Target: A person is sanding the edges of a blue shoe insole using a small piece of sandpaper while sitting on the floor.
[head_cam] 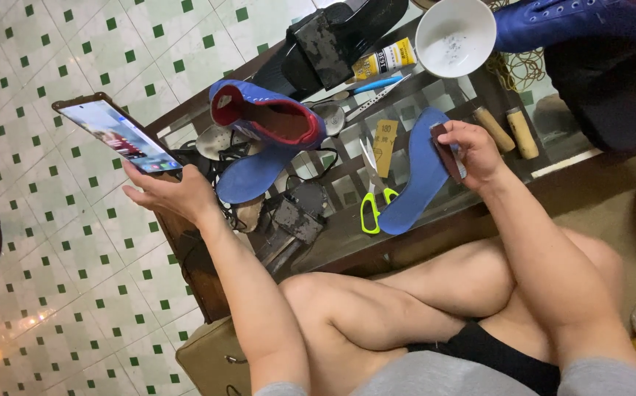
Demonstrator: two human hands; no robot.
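The left hand (167,192) gripped a phone (116,133), screen up, held out over the tiled floor (54,242) to the left. The right hand (472,152) pinched a small brown pad (446,152) against a blue insole (421,172) lying on the glass table (347,235), with scissors (371,192) just left of it and a blue shoe (267,125) farther left.

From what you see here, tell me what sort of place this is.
Probably a small shoe-repair bench: a blue shoe, a loose blue insole, scissors and a glue tube crowd the low table.
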